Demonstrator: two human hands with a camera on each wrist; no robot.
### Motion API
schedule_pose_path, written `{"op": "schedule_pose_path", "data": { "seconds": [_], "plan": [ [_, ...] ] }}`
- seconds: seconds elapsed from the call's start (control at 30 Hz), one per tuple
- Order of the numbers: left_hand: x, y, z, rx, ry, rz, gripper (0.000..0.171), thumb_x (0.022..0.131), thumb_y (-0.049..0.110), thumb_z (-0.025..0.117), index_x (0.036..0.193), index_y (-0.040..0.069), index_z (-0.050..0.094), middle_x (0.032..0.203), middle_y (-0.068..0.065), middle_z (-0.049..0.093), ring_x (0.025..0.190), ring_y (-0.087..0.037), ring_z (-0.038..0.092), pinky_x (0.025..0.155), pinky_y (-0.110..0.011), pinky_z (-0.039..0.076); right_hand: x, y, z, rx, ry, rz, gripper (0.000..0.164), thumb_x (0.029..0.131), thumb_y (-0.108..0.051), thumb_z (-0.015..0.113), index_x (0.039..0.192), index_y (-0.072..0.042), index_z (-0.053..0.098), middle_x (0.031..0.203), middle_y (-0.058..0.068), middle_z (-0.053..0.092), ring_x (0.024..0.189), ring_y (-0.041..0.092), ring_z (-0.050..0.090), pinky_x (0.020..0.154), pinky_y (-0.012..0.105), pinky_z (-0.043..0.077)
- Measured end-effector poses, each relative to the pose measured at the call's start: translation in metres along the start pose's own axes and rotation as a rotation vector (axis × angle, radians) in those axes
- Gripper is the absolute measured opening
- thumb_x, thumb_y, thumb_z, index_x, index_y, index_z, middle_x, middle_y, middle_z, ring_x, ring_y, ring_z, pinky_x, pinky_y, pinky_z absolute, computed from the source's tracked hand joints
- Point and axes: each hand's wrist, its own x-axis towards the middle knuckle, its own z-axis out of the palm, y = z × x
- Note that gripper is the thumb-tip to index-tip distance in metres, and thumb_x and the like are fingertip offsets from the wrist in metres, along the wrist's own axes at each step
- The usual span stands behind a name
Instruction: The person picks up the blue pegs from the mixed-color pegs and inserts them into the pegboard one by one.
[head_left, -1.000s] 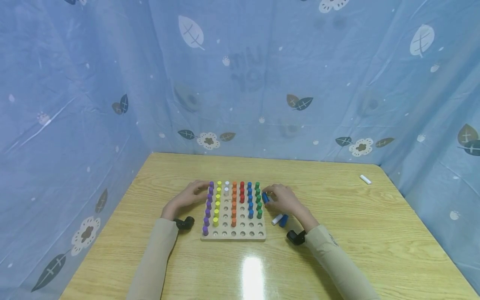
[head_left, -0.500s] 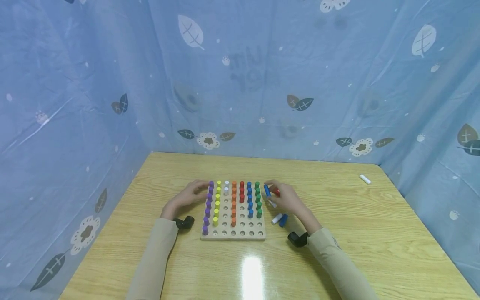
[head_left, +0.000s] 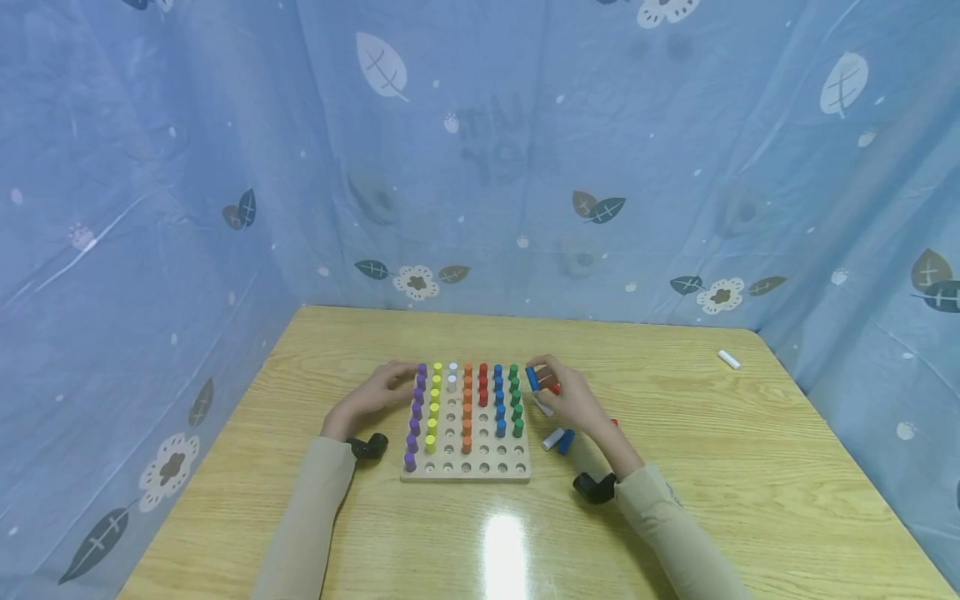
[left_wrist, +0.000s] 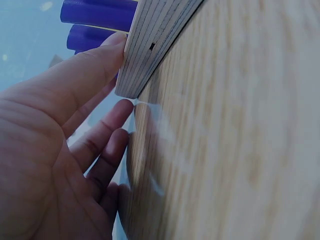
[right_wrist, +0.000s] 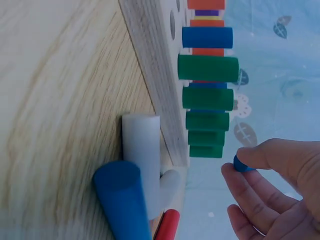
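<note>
A wooden pegboard (head_left: 465, 478) holds rows of purple, yellow, white, orange, red, blue and green pegs, with bare holes toward its near side. My left hand (head_left: 375, 393) lies at the board's far left corner; in the left wrist view its thumb (left_wrist: 107, 52) touches the board's side edge, and the other fingers are loosely bent. Just right of the green row, my right hand (head_left: 573, 398) pinches a blue peg (head_left: 532, 379) between thumb and fingertips. Only the end of that peg (right_wrist: 241, 164) shows in the right wrist view.
Beside the board's right edge lie a white peg (head_left: 552, 439) and a blue peg (head_left: 566, 442). Another white peg (head_left: 543, 406) and a red peg (head_left: 555, 388) are partly under my right hand. One white peg (head_left: 728, 359) lies far right. A blue curtain (head_left: 525, 167) borders the table.
My right hand has raised the blue peg and turned it more upright beside the green row. White and red pegs near that hand have come into sight. The left hand stays put.
</note>
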Motion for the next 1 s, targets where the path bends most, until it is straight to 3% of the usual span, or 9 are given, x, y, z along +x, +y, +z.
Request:
{"op": "schedule_pose_path", "data": {
  "seconds": [0.1, 0.4, 1.0],
  "plan": [
    [-0.003, 0.005, 0.000, -0.012, -0.002, 0.000, 0.053, 0.085, 0.037, 0.064, 0.133, 0.021, 0.048, 0.140, -0.004, 0.038, 0.135, -0.030, 0.021, 0.111, -0.059, 0.013, -0.001, -0.002, 0.001, 0.018, 0.016, -0.026, 0.041, 0.084, 0.000, 0.064, 0.121, -0.013, 0.050, 0.106, 0.013, 0.063, 0.092, 0.028, 0.064, 0.079, 0.043, 0.054],
    [0.001, -0.001, -0.001, 0.063, 0.002, 0.017, 0.056, 0.085, 0.042, 0.064, 0.134, 0.022, 0.048, 0.142, -0.003, 0.038, 0.135, -0.029, 0.023, 0.111, -0.057, 0.017, -0.005, -0.010, 0.004, 0.078, 0.041, -0.058, 0.037, 0.082, -0.001, 0.067, 0.114, -0.009, 0.051, 0.102, 0.014, 0.064, 0.089, 0.027, 0.064, 0.083, 0.051, 0.051],
    [0.001, -0.002, -0.001, 0.043, -0.004, 0.026, 0.055, 0.085, 0.040, 0.064, 0.134, 0.023, 0.048, 0.141, -0.003, 0.039, 0.135, -0.030, 0.023, 0.110, -0.059, 0.017, -0.019, -0.018, 0.007, 0.124, 0.031, -0.088, 0.036, 0.084, -0.010, 0.067, 0.117, -0.009, 0.051, 0.097, 0.008, 0.064, 0.087, 0.021, 0.065, 0.078, 0.035, 0.055]
  ]
}}
